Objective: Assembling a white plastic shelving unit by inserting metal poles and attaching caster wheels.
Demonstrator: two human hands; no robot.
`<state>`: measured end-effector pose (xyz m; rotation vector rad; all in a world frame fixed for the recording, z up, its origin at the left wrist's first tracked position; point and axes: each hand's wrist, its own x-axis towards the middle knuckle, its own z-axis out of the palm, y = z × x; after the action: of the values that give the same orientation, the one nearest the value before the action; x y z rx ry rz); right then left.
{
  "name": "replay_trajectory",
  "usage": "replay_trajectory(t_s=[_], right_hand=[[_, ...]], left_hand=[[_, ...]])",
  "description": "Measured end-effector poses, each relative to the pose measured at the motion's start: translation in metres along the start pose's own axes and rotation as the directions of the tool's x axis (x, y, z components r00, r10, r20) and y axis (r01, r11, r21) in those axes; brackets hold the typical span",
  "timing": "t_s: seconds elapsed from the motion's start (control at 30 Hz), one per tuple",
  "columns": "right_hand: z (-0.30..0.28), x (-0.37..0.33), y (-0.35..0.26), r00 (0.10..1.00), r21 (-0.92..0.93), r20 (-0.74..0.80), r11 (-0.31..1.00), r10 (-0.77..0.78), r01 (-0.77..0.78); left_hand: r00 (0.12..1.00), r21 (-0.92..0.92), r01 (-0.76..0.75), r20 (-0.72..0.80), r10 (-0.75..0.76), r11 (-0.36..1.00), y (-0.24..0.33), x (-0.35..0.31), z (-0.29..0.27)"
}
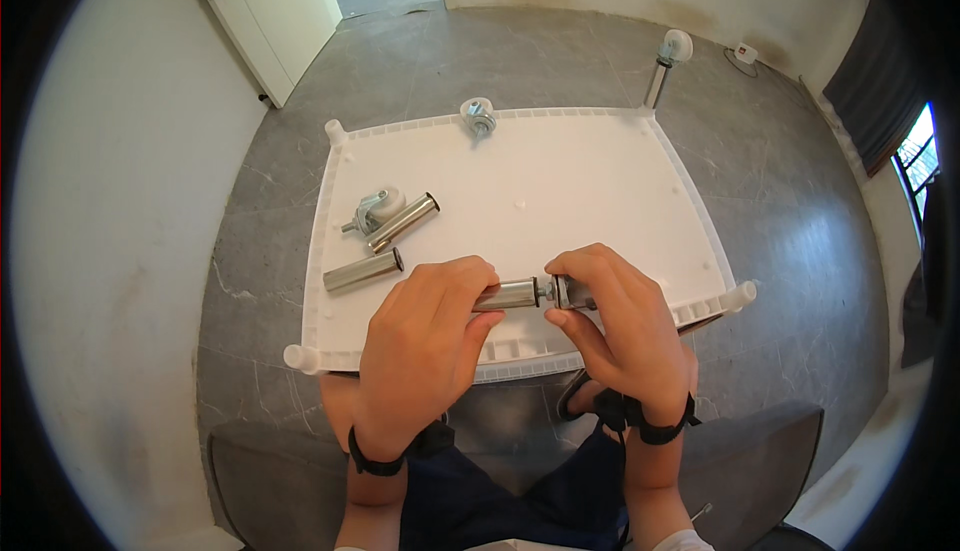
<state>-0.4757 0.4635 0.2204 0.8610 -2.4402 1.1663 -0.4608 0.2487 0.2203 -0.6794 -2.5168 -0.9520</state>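
Note:
My left hand (425,326) is closed around a short metal tube (512,295) with a black end, held level over the near edge of a white plastic shelf panel (560,181). My right hand (625,326) grips a caster wheel (563,293), its threaded stem lined up with the tube's black end. Part of the stem shows between the two; most of the wheel is hidden by my fingers. Left of my hands, two more metal tubes (362,270) lie on the panel. Beside the farther tube rests another caster (378,209).
A loose caster (479,119) sits at the panel's far edge. At the far right corner a metal leg (657,86) stands up with a wheel on top. White sockets (303,358) mark the other corners. An open door (265,26) is at the back left.

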Motion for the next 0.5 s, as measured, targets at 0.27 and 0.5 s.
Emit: replay_trajectory(t_s=[0.27,0.5], right_hand=[[0.0013,0.0000,0.0009,1.000,-0.003,-0.004,1.000,-0.010,0.010],[0.0012,-0.0011,0.0020,1.000,-0.024,-0.018,1.000,-0.013,0.013]], left_hand=[[0.996,0.088,-0.090,0.009,0.090,0.992,-0.0032,0.0016,-0.0021],[1.000,0.012,0.003,-0.004,-0.003,1.000,-0.0004,0.0019,0.0016]])
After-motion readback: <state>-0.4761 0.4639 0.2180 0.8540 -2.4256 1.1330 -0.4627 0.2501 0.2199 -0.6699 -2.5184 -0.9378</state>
